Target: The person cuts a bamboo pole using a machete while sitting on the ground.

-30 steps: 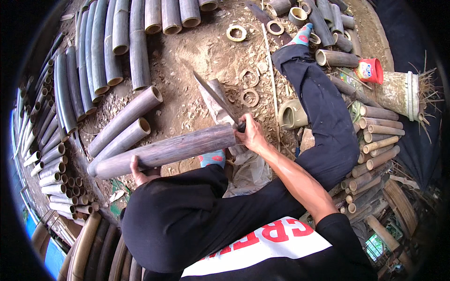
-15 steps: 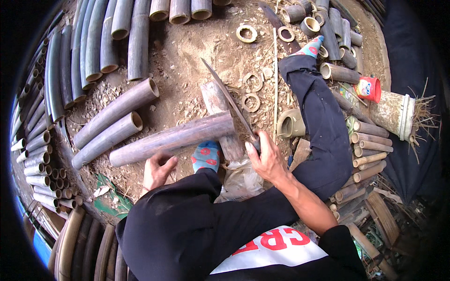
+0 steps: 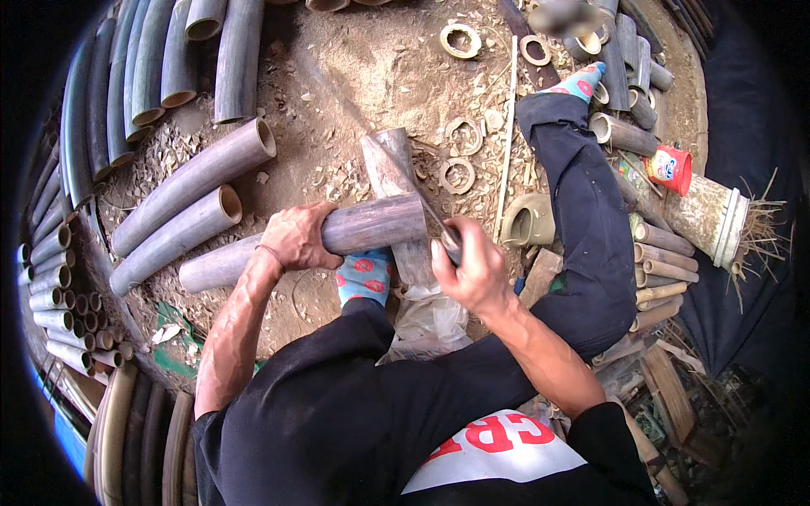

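My left hand is wrapped over the middle of a dark bamboo tube, its thumb side toward the tube's right end. That end lies across a short log, and my socked foot is beside the log, up against the tube. In my right hand is the handle of a tool with a long narrow blade. The blade slants up and left past the tube's right end, over the log. Its far part is blurred, and whether it has teeth cannot be made out.
Two bamboo tubes lie on the ground to the left, with rows of more beyond them. Cut bamboo rings and chips litter the dirt. At the right are a red container, a pale bucket and stacked short bamboo pieces.
My left hand has come up from beside the tube and taken hold of it. The blade in my right hand stays near the tube's right end, now blurred. The whole view has shifted slightly.
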